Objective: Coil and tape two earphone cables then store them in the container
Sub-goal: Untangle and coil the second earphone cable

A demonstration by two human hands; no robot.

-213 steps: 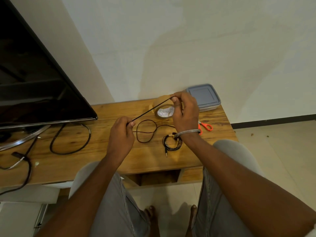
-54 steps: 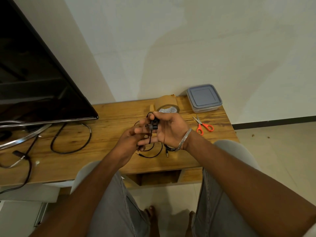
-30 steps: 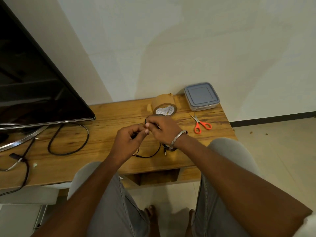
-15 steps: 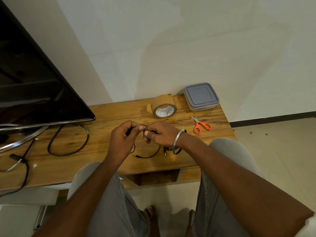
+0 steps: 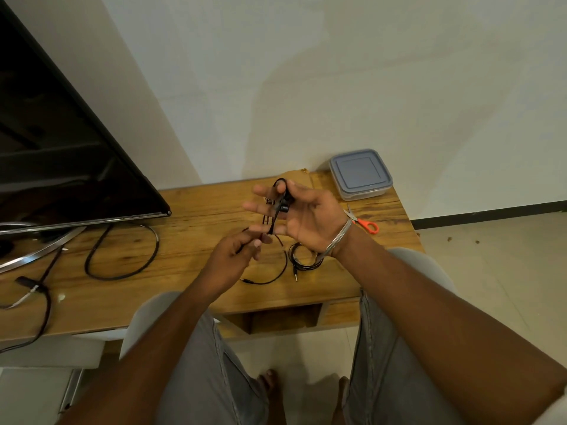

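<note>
My right hand (image 5: 302,217) is raised palm-up above the wooden table (image 5: 190,271), its fingers spread with a black earphone cable (image 5: 277,207) looped over them. My left hand (image 5: 236,256) sits just below and pinches the same cable; its free end trails down to the table and ends in a plug. A second earphone cable (image 5: 302,260), coiled into a small bundle, lies on the table under my right wrist. The grey-lidded container (image 5: 360,173) stands shut at the back right corner. The brown tape roll (image 5: 299,174) is mostly hidden behind my right hand.
Orange-handled scissors (image 5: 363,223) lie right of my right wrist. A large TV screen (image 5: 61,154) on a metal stand fills the left side, with thick black cables (image 5: 122,256) looping on the table there. A wall rises close behind the table.
My right hand has lifted and turned palm-up with fingers spread, the cable now looped over them. My left hand has dropped below it, still pinching the cable.
</note>
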